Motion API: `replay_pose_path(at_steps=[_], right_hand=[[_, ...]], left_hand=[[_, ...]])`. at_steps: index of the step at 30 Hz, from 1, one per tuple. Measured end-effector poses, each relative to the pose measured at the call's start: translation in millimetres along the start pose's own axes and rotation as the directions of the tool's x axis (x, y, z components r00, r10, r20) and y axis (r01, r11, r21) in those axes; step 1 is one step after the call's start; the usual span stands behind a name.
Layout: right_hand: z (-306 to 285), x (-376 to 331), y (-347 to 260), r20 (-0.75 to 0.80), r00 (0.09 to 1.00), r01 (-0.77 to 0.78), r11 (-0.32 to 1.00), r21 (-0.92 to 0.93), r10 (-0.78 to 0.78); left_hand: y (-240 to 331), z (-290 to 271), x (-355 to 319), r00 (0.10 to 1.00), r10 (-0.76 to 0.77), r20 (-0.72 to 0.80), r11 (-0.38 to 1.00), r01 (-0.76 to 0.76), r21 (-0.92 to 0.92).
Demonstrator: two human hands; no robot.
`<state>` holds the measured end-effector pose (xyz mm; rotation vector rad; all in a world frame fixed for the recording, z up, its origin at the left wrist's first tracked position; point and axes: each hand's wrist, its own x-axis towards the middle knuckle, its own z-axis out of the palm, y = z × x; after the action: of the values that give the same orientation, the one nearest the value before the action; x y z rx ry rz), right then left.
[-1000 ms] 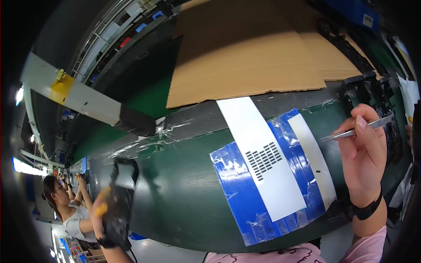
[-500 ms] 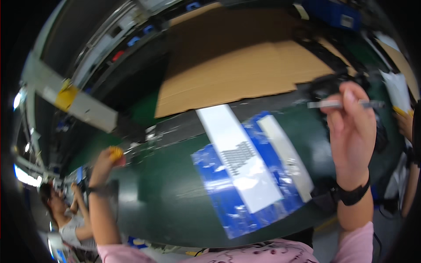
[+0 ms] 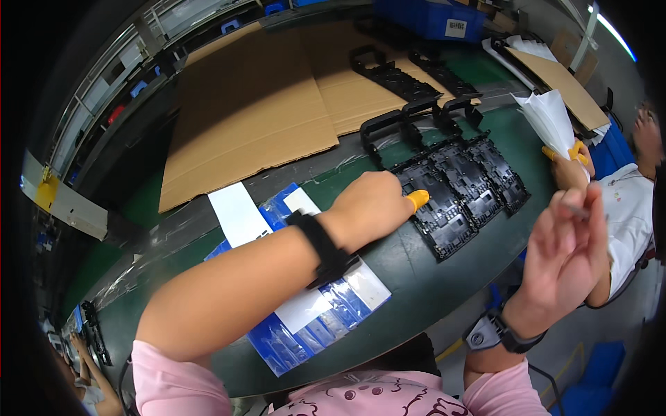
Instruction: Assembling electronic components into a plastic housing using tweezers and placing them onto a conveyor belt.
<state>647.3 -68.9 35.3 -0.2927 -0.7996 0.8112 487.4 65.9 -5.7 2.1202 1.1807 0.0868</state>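
My left hand (image 3: 371, 210) reaches across to the nearest of several black plastic frames (image 3: 444, 220). Its yellow-capped finger lies over the left edge of that frame, and the other fingers curl in, partly hidden. My right hand (image 3: 560, 260) is raised to the right of the table, palm up, with its fingers pinched on a thin grey pen-like tool (image 3: 574, 210), seen almost end-on. Under my left forearm lie a white printed strip (image 3: 239, 215) and a blue plastic sheet (image 3: 281, 350) with clear film on it.
Brown cardboard (image 3: 243, 132) covers the far part of the green table (image 3: 409, 298). More black frames (image 3: 395, 76) rest on it. A blue bin (image 3: 430, 19) stands behind. At right, a co-worker's yellow-capped hand (image 3: 572, 166) holds white sheets (image 3: 548, 114). Another person is at far left.
My view has swung right. The left hand has moved from the far left across to the black frames. My right hand, still with the thin tool, is lower in the view.
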Motion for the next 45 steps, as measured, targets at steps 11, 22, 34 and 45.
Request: replay_pose_path(at_steps=[11, 22, 34, 45], right_hand=[[3, -35, 32, -0.219, 0.924, -0.352, 0.923, -0.159, 0.314], [86, -16, 159, 0.200, 0.643, -0.590, 0.644, -0.487, 0.740], [63, -35, 202, 0.044, 0.511, -0.725, 0.458, -0.515, 0.858], [66, -32, 202, 0.027, 0.478, -0.718, 0.409, -0.563, 0.878]], left_hand=[[-58, -54, -73, 0.904, -0.186, -0.386, 0.554, -0.228, -0.800], [-155, -49, -191, 0.790, -0.459, -0.406, 0.058, -0.430, -0.901], [-177, -26, -192, 0.786, -0.496, -0.369, -0.097, -0.472, -0.876], [-166, -68, -173, 0.647, -0.295, -0.703, 0.380, -0.596, -0.708]])
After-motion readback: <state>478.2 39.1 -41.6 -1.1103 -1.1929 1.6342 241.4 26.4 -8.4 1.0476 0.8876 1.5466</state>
